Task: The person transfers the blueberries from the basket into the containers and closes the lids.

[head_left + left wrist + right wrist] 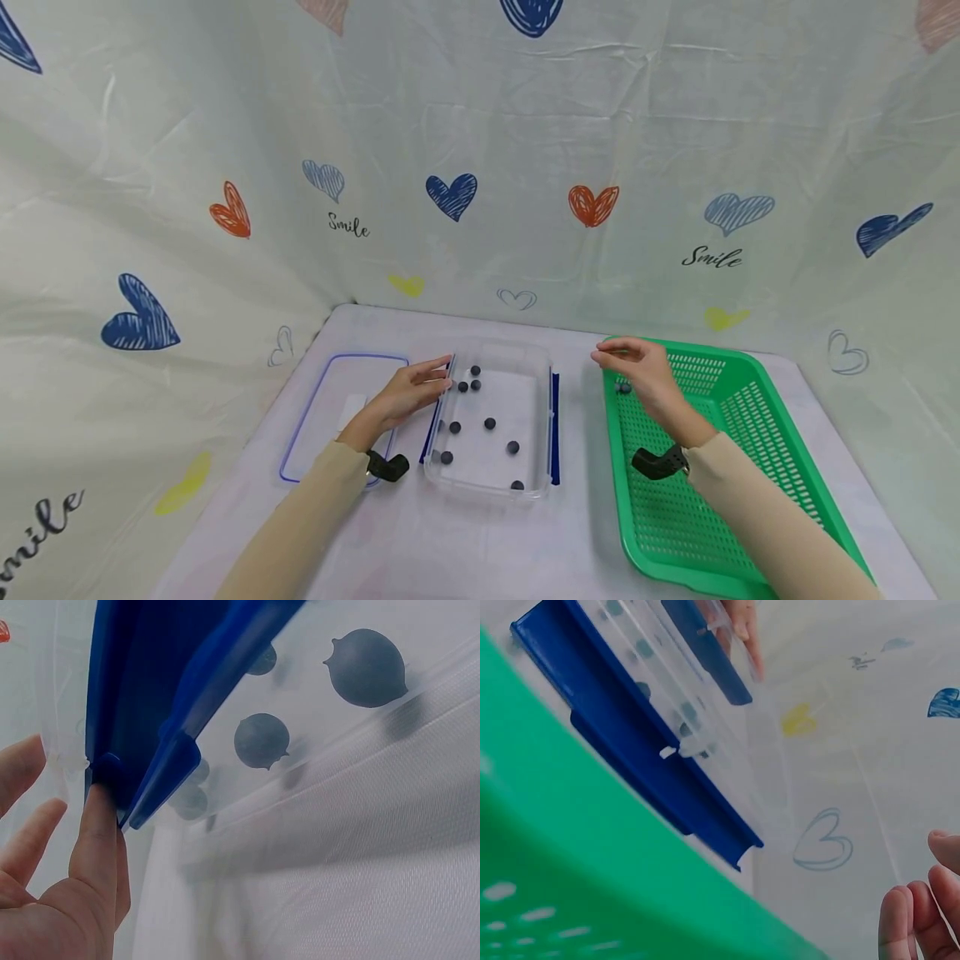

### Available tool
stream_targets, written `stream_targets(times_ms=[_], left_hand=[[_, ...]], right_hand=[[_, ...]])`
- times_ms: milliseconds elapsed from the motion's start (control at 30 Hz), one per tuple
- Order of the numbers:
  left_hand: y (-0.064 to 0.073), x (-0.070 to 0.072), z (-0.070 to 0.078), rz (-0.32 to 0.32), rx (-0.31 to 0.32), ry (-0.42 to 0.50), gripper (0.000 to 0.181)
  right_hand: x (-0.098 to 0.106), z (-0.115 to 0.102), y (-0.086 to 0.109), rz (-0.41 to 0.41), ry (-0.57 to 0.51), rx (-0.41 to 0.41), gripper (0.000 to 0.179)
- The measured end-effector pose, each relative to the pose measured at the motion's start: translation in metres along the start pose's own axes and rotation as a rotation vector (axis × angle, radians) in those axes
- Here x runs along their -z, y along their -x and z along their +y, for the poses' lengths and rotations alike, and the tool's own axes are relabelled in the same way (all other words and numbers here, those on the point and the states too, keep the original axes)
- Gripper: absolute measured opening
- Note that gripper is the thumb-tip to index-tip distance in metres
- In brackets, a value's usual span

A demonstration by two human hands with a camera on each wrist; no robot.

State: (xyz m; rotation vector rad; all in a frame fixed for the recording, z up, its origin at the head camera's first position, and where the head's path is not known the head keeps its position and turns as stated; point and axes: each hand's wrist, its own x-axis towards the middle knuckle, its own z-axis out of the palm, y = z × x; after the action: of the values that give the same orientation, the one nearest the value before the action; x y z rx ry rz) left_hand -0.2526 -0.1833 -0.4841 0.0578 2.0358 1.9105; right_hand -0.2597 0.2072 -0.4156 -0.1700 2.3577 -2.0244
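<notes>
A clear plastic box [495,492] with blue side latches [555,429] stands in the middle of the table. Several dark round balls [490,423] lie spread over its floor; close up, one ball [367,667] shows small pointed nubs. My left hand [405,393] touches the box's left side with fairly straight fingers, at the end of the hanging blue latch [176,712]. Over the left rim of a green basket [626,517], my right hand [645,375] hovers with loosely bent fingers and nothing visible between them. Small dark balls [623,388] show in the basket beneath it.
A clear lid [311,433] with a blue border lies left of the box, partly behind the left forearm. The perforated basket takes up the table's right side. A pale curtain [517,250] printed with hearts hangs behind the table and at both sides.
</notes>
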Motion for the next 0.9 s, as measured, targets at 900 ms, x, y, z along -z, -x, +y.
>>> stream_targets(times_ms=[900], left_hand=[[-0.001,0.000,-0.001,-0.007,-0.015,0.018,0.061]], right_hand=[[0.042,0.038,0.005,0.041,0.272,0.041,0.043]])
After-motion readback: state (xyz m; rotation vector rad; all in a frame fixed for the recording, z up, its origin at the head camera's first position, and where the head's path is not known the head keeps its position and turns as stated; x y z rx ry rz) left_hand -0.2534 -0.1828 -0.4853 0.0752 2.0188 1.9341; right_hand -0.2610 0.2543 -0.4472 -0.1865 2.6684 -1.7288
